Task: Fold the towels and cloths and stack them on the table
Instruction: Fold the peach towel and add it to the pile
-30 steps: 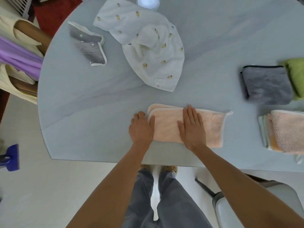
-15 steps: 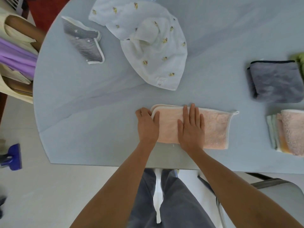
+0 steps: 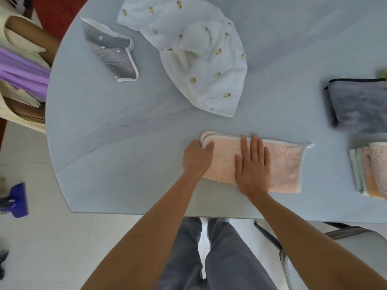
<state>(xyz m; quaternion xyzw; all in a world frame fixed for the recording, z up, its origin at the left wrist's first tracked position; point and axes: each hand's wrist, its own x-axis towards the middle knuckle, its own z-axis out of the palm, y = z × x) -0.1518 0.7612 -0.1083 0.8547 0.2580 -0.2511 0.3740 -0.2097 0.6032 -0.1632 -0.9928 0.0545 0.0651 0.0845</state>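
Note:
A pink towel, folded into a long strip, lies near the table's front edge. My left hand grips its left end, fingers curled under the edge and thumb on top. My right hand presses flat on the towel's middle with fingers straight. A crumpled white towel with small yellow prints lies behind it. A folded grey cloth with stars sits at the back left. On the right are a folded dark grey towel and a stack of folded pastel cloths.
The round table has a pale blue cover. A chair stands at the lower right, close to my legs. At the left are purple and cream fabrics; a blue tool lies on the floor.
My left hand's fingers have curled under the pink towel's left end, where they lay flat before. The right hand stays pressed on the towel. The view has shifted slightly.

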